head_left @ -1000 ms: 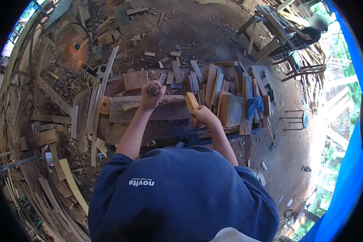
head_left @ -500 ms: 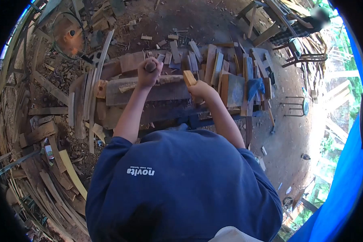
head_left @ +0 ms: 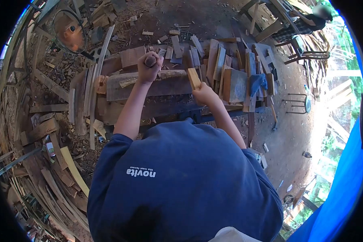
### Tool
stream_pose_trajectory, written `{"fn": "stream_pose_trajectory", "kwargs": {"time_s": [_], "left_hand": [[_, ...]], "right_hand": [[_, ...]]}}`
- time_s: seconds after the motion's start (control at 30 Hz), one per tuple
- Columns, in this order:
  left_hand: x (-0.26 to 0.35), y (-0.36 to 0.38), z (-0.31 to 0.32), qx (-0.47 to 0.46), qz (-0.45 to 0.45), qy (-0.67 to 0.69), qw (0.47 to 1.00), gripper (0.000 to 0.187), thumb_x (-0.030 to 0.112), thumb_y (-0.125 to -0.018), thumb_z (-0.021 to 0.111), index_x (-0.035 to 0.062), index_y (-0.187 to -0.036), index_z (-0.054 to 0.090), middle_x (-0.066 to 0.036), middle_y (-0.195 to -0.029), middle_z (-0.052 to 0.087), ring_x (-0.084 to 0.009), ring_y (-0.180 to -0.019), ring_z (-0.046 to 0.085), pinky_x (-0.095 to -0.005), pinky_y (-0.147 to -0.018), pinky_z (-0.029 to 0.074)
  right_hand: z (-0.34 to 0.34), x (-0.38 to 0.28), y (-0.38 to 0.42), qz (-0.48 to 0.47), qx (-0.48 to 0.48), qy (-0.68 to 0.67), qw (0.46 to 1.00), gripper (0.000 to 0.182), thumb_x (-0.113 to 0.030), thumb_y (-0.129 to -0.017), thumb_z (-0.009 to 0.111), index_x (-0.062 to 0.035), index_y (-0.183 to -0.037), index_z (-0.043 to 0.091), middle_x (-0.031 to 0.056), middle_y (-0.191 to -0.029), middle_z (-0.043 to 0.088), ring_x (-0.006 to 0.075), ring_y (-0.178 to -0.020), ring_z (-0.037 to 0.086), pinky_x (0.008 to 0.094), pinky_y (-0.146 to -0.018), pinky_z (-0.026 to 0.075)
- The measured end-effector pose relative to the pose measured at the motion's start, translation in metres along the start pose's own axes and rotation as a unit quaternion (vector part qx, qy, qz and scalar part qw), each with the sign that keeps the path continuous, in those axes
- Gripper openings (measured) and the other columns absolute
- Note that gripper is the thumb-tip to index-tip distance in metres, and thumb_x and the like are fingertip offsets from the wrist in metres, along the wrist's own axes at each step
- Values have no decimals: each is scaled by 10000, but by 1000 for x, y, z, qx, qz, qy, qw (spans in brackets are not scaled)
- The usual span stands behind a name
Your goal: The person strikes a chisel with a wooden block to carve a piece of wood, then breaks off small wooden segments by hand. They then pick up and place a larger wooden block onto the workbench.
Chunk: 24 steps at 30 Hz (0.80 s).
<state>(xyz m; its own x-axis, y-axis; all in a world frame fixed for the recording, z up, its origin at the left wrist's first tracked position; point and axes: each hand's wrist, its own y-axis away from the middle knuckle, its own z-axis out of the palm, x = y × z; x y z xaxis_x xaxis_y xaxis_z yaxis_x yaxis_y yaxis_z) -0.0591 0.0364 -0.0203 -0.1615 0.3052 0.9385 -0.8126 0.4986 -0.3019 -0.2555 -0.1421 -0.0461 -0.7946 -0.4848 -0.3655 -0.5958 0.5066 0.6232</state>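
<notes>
Bar (head_left: 194, 79) in my right hand (head_left: 203, 95), 12 o'clock: pale wood, matt, smooth-faced. Round-ended handle (head_left: 150, 61) in my left hand (head_left: 148, 72), 11 o'clock: dull brown, looks like wood. Plank (head_left: 121, 92), 10 o'clock: greyish matt wood, rough ragged strip along its far side. Rag (head_left: 257, 84), 2 o'clock: creased blue cloth. Tarp (head_left: 339, 173), 4 o'clock: plastic-looking sheet. My shirt (head_left: 197, 185), 6 o'clock: matt cloth.

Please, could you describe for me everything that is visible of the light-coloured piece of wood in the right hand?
The light-coloured piece of wood is yellow-orange, straight-edged and blocky, with a squared-looking far end. The right hand grips its near part and hides it. The visible part points forward, leaning slightly left. Whether it touches anything besides the hand cannot be told from this view.
</notes>
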Motion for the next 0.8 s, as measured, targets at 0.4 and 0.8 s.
{"fn": "stream_pose_trajectory", "kwargs": {"time_s": [0.4, 0.8], "left_hand": [[-1, -3, 1, 6, -16, 7, 1000, 201, 56, -874, 658, 63, -701, 556, 31, -603, 544, -38, -533, 513, -215, -498, 405], [-1, -9, 2, 9, -26, -11, 1000, 189, 110, -868, 678, 67, -716, 574, 24, -605, 554, -45, -527, 524, -222, -485, 411]], "right_hand": [[-8, -14, 61, -10, 38, -69, 997, 572, -365, -821, 596, -13, -1256, 477, 279, -1093, 655, 421, -1044, 640, 459, -894, 501], [-57, -83, 114, -268, 171, -171, 933, 627, -301, -900, 615, 22, -1377, 366, 324, -1131, 619, 431, -1100, 615, 428, -929, 477]]}}
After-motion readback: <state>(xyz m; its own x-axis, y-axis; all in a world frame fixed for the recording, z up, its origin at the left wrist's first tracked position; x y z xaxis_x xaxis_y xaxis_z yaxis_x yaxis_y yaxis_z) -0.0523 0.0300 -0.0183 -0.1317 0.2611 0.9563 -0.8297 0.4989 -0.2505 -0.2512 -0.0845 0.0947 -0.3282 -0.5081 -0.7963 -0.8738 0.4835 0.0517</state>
